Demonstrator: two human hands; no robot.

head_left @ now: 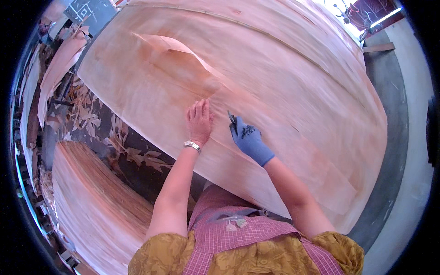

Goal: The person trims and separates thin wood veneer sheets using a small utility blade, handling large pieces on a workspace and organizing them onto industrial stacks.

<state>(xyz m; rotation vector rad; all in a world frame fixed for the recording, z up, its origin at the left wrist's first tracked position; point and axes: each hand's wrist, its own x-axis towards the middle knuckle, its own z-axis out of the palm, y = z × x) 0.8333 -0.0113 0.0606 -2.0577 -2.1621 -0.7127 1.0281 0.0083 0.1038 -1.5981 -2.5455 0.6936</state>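
Note:
A large, thin, pinkish wood veneer sheet (284,133) spreads beneath both my hands. My left hand (200,120), bare with a silver watch on the wrist, rests on it with fingers stretched forward and close together. Just beyond those fingertips, the veneer rises in a raised, wavy fold (176,48). My right hand (248,135) wears a blue glove with dark patches and is closed slightly above or on the sheet, to the right of the left hand. From its fingers sticks a thin dark tool (231,117), whose exact kind I cannot make out.
At the lower left lies a thick stack of veneer (91,192). Torn veneer scraps (87,110) litter the dark floor between it and the sheet. A long strip (62,68) leans at the far left. A grey ledge (389,151) runs along the right.

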